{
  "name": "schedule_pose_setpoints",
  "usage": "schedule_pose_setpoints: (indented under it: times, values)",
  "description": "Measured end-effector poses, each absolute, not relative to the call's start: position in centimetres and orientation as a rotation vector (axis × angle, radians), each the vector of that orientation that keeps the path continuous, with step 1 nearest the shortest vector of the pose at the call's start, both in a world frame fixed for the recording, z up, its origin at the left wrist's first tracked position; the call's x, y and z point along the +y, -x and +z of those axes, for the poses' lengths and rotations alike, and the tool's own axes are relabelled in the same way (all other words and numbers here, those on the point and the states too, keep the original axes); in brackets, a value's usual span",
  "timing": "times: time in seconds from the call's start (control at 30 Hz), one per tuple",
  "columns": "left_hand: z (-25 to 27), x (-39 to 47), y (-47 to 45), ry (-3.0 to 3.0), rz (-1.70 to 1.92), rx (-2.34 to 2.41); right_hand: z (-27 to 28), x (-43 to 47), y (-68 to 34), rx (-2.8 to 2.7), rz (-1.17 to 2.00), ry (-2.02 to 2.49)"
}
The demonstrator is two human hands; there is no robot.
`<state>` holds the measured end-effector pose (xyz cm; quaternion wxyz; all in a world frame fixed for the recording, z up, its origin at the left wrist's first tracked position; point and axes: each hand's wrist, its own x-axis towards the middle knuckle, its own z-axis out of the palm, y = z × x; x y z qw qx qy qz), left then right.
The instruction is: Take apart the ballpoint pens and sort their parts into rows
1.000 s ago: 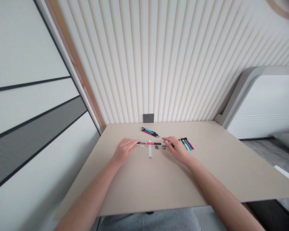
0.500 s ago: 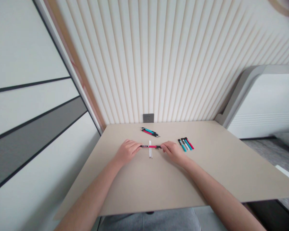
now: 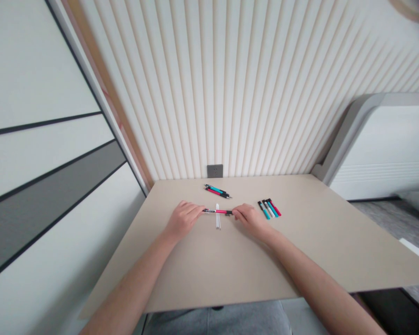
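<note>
Both of my hands hold one red-and-black pen [image 3: 218, 211] level, just above the beige table [image 3: 230, 260]. My left hand [image 3: 182, 218] pinches its left end and my right hand [image 3: 250, 218] grips its right, black tip end. Under the pen lie thin white refill tubes [image 3: 217, 220], pointing toward me. The small parts that lay near the pen are hidden by my hands.
Two assembled pens, teal and red [image 3: 217, 190], lie near the back of the table under a grey wall socket [image 3: 214, 170]. Several pen barrels, teal, white and red [image 3: 269, 208], lie to the right of my right hand. A ribbed wall stands behind.
My right hand moved left from the small parts to the pen's tip end and closed on it. The pen came slightly nearer me, over the white tubes.
</note>
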<state>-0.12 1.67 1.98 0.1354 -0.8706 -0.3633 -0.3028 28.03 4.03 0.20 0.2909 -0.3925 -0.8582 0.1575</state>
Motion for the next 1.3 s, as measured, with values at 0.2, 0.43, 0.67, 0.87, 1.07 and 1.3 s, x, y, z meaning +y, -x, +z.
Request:
schedule_pose_setpoints:
  times: [0.2,0.43,0.67,0.87,1.07,1.3]
  values:
    - [2.0,1.7,-0.1,2.557,-0.797,-1.090,0.1,4.3,-28.3,-2.246,0.348,1.043]
    - [2.0,1.7,-0.1,2.595,-0.817,-1.085,0.5,3.8,-28.0,-2.228,0.102,1.018]
    - [1.6,1.9,0.4,2.682,-0.856,-1.072,0.2,3.8,-27.9,-2.235,-0.071,1.009]
    - [1.6,1.8,0.3,2.705,-0.921,-1.072,0.2,3.6,-27.9,-2.223,-0.134,1.014]
    - [1.7,1.8,0.2,2.756,-0.972,-1.044,0.6,3.4,-28.1,-2.236,-0.200,0.982]
    - [1.8,1.7,0.3,2.776,-0.980,-1.026,0.9,3.1,-28.3,-2.259,-0.242,0.960]
